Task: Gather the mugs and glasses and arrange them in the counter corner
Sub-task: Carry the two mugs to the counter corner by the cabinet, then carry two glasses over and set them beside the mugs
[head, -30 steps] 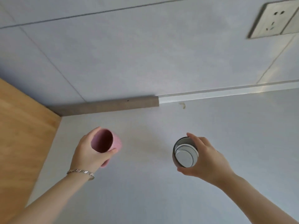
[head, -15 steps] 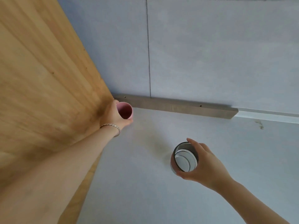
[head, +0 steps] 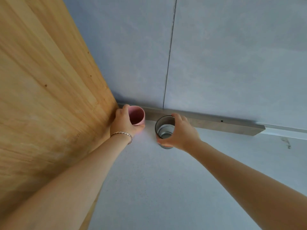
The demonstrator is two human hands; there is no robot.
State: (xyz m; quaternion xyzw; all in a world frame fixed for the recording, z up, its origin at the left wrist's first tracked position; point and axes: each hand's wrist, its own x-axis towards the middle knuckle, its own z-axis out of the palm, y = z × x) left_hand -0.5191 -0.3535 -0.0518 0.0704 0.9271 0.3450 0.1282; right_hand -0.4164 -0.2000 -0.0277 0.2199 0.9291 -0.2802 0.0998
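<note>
A pink mug (head: 137,115) stands upright in the counter corner, against the wooden side panel and close to the back strip. My left hand (head: 123,122) wraps its left side, a bracelet on the wrist. Just right of it, a grey glass (head: 164,128) with a pale ring at its bottom sits upright near the back strip. My right hand (head: 180,132) grips it from the right, fingers over the rim and thumb on its lower wall. I cannot tell whether either vessel rests fully on the counter.
A tall wooden panel (head: 49,88) closes the left side. A grey-brown strip (head: 207,122) runs along the foot of the pale tiled wall (head: 232,55). The pale counter (head: 157,188) stretches toward me and to the right, with a small dark stain (head: 286,141) at far right.
Both hands have reached farther into the corner. The pink mug now sits beside the wooden panel, and the grey glass has moved up and left to stand next to it.
</note>
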